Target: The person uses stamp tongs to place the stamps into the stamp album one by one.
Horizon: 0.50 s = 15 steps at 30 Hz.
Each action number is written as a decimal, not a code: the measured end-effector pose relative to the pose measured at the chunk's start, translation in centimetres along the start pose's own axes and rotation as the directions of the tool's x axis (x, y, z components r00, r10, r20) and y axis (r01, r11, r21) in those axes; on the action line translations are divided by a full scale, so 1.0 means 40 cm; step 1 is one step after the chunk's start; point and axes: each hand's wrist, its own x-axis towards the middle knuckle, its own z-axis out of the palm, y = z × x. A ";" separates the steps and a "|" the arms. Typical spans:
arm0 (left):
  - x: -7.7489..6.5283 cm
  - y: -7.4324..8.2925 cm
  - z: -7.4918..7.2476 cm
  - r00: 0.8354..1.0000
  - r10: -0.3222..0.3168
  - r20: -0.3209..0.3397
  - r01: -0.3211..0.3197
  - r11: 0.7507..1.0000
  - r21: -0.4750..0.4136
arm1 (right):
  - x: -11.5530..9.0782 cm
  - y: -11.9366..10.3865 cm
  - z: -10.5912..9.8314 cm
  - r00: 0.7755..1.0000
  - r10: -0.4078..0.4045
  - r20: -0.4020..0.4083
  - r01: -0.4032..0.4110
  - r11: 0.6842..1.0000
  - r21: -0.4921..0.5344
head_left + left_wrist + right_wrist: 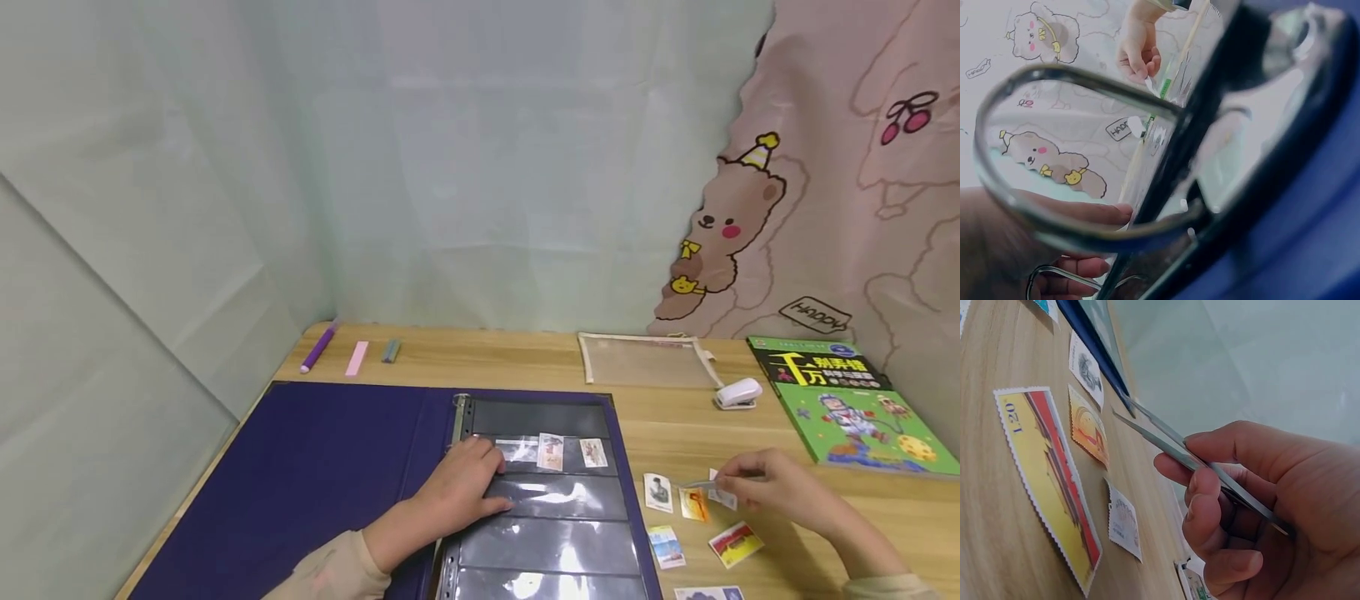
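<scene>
A dark blue stamp album lies spread out, its black page crossed by clear strips. My left hand rests on that page near the metal rings, its fingers relaxed. Two stamps, a pinkish one and a smaller one, sit in the second row. To the album's right, my right hand holds tweezers, their tips apart with nothing seen between them. The tips hover close to an orange stamp and a portrait stamp. A pale stamp lies below the hand.
Nearer me are a red-and-yellow stamp, a blue stamp and a purple stamp. Behind them stand a white stapler, a mesh pouch and a green book. A purple pen lies at the back left.
</scene>
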 end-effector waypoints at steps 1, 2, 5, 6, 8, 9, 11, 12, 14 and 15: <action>0.000 0.000 -0.001 1.000 0.004 0.000 -0.004 1.000 0.001 | -0.001 0.000 0.000 1.000 -0.001 -0.001 0.001 1.000 -0.002; 0.000 0.001 -0.002 1.000 0.008 -0.001 -0.008 1.000 0.003 | -0.002 0.000 -0.001 1.000 0.001 -0.001 -0.001 1.000 -0.003; 0.000 0.002 -0.003 1.000 0.014 -0.003 -0.014 1.000 0.006 | -0.003 -0.001 -0.003 1.000 0.013 -0.001 -0.013 1.000 -0.007; 0.000 0.003 -0.004 1.000 0.015 -0.004 -0.015 1.000 0.006 | -0.003 -0.002 -0.003 1.000 0.020 0.000 -0.020 1.000 -0.007; -0.001 0.004 -0.004 1.000 0.015 -0.002 -0.015 1.000 0.003 | -0.003 -0.003 -0.004 1.000 0.027 0.003 -0.027 1.000 -0.011; -0.002 0.004 -0.004 1.000 0.015 0.000 -0.015 1.000 0.001 | -0.003 -0.004 -0.004 1.000 0.027 0.002 -0.027 0.999 -0.016; -0.004 0.004 -0.005 1.000 0.016 0.004 -0.016 1.000 -0.007 | -0.003 -0.006 -0.003 1.000 0.024 -0.002 -0.024 0.999 -0.026; -0.004 0.004 -0.005 1.000 0.017 0.005 -0.017 1.000 -0.010 | -0.003 -0.007 -0.002 1.000 0.022 0.000 -0.022 0.999 -0.027; -0.006 0.005 -0.004 1.000 0.018 0.004 -0.018 1.000 -0.015 | -0.003 -0.008 0.000 1.000 0.012 -0.005 -0.012 0.999 -0.035; -0.007 0.005 -0.003 1.000 0.019 0.002 -0.019 1.000 -0.020 | -0.003 -0.007 0.001 1.000 0.004 -0.007 -0.005 0.999 -0.036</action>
